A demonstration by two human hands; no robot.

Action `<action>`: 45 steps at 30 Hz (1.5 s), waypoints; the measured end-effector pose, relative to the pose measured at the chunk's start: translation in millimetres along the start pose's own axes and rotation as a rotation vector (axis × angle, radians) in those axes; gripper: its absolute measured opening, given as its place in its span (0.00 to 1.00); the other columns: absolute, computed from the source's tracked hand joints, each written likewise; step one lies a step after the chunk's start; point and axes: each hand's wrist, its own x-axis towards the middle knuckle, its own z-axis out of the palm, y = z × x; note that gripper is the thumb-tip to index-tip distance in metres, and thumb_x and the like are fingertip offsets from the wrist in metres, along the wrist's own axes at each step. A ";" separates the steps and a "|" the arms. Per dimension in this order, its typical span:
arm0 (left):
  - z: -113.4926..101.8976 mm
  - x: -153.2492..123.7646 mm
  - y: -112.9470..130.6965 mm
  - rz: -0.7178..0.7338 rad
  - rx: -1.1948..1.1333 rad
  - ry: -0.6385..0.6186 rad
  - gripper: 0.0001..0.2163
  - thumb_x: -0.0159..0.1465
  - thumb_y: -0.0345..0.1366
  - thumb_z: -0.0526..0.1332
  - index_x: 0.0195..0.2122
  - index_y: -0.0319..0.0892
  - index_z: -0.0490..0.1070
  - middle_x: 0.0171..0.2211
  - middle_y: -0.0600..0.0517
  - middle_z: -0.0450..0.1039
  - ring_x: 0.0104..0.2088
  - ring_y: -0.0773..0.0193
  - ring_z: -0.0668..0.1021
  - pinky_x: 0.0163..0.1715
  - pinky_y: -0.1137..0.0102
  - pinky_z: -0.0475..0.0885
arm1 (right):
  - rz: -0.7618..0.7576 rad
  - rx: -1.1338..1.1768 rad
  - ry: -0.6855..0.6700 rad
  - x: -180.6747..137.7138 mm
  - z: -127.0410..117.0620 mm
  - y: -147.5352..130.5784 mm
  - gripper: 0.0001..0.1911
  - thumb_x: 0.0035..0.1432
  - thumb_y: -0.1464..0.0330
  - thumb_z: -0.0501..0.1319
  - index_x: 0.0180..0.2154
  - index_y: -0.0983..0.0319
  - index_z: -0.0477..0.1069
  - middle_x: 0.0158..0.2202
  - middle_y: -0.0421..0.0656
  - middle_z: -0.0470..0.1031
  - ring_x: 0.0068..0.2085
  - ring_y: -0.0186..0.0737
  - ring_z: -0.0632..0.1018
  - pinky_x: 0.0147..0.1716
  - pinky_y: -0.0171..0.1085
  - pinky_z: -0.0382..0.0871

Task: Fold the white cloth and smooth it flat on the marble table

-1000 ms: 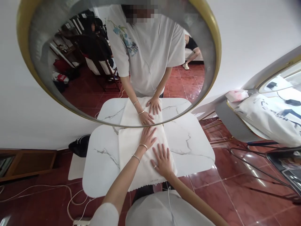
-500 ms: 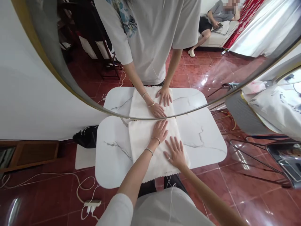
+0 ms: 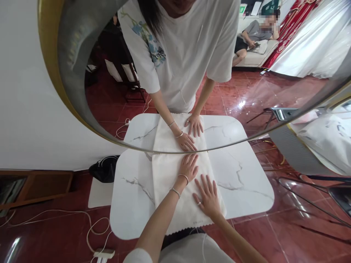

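Note:
A white cloth with a scalloped near edge lies flat on a white marble-patterned table. My left hand, with two bracelets at its wrist, rests palm down near the cloth's far edge, fingers extended toward the mirror. Closer to me and to the right, my right hand presses flat on the same cloth with its fingers spread; a ring shows on one finger. Neither hand grips the cloth.
A large gold-rimmed mirror rises behind the table, reflecting my body, the cloth and a seated person. A black bag sits left. A power strip and cables lie on the red tiled floor. Metal-framed chairs stand right.
My view has tilted upward, so the table and hands appear lower and more of the mirror's reflection shows. Both hands stay flat on the cloth in nearly the same places.

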 end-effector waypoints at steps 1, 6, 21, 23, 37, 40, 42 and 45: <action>-0.3 -0.6 0.0 -0.005 -0.002 -0.005 0.25 0.67 0.39 0.51 0.65 0.39 0.54 0.64 0.48 0.60 0.63 0.55 0.60 0.63 0.57 0.56 | -0.003 0.005 0.000 -0.2 0.2 -0.3 0.38 0.64 0.59 0.52 0.68 0.54 0.35 0.70 0.47 0.38 0.68 0.58 0.45 0.62 0.59 0.46; -3.0 -2.2 0.2 -0.021 -0.009 -0.017 0.26 0.66 0.38 0.52 0.65 0.40 0.54 0.64 0.49 0.59 0.63 0.55 0.61 0.63 0.57 0.57 | -0.012 0.015 0.015 0.3 1.3 -1.4 0.38 0.64 0.59 0.52 0.69 0.55 0.36 0.70 0.49 0.40 0.68 0.59 0.46 0.61 0.60 0.47; -2.0 -1.9 -2.4 -0.009 -0.008 -0.007 0.26 0.65 0.38 0.54 0.65 0.40 0.54 0.64 0.48 0.59 0.63 0.54 0.61 0.62 0.56 0.58 | -0.022 0.001 0.082 0.4 8.1 -1.4 0.37 0.64 0.59 0.53 0.68 0.56 0.39 0.69 0.50 0.44 0.68 0.60 0.48 0.60 0.61 0.50; -1.6 -1.7 -2.8 0.000 -0.011 0.000 0.26 0.65 0.38 0.53 0.64 0.40 0.54 0.64 0.48 0.59 0.63 0.55 0.61 0.63 0.57 0.57 | -0.028 -0.008 0.097 0.1 10.5 -0.3 0.37 0.64 0.59 0.53 0.68 0.56 0.39 0.69 0.50 0.44 0.68 0.60 0.48 0.60 0.61 0.50; -17.8 -21.1 -30.7 0.148 0.006 -0.054 0.25 0.67 0.44 0.54 0.64 0.46 0.56 0.69 0.47 0.47 0.68 0.55 0.51 0.65 0.56 0.51 | 0.006 -0.052 0.086 -1.0 16.8 -33.6 0.38 0.65 0.58 0.51 0.68 0.54 0.34 0.70 0.48 0.38 0.68 0.59 0.45 0.61 0.60 0.47; -37.4 -43.3 -58.0 0.137 0.030 -0.073 0.26 0.66 0.42 0.54 0.65 0.46 0.54 0.69 0.47 0.46 0.68 0.55 0.50 0.65 0.56 0.50 | 0.008 -0.040 0.069 4.5 22.8 -71.5 0.39 0.64 0.58 0.52 0.68 0.55 0.33 0.70 0.49 0.36 0.68 0.60 0.44 0.61 0.60 0.46; -52.6 -60.7 -80.9 0.107 0.052 -0.081 0.26 0.66 0.41 0.54 0.65 0.46 0.53 0.69 0.47 0.45 0.68 0.56 0.49 0.65 0.56 0.49 | -0.016 -0.026 0.058 12.5 26.8 -98.8 0.39 0.64 0.58 0.52 0.68 0.56 0.34 0.70 0.49 0.36 0.68 0.60 0.43 0.61 0.61 0.44; -72.3 -84.6 -112.6 0.045 0.085 -0.086 0.27 0.67 0.41 0.53 0.66 0.46 0.51 0.69 0.47 0.44 0.69 0.56 0.48 0.65 0.54 0.48 | -0.056 -0.009 0.038 26.6 32.1 -133.9 0.38 0.64 0.58 0.52 0.68 0.57 0.35 0.70 0.50 0.37 0.68 0.61 0.43 0.61 0.61 0.44</action>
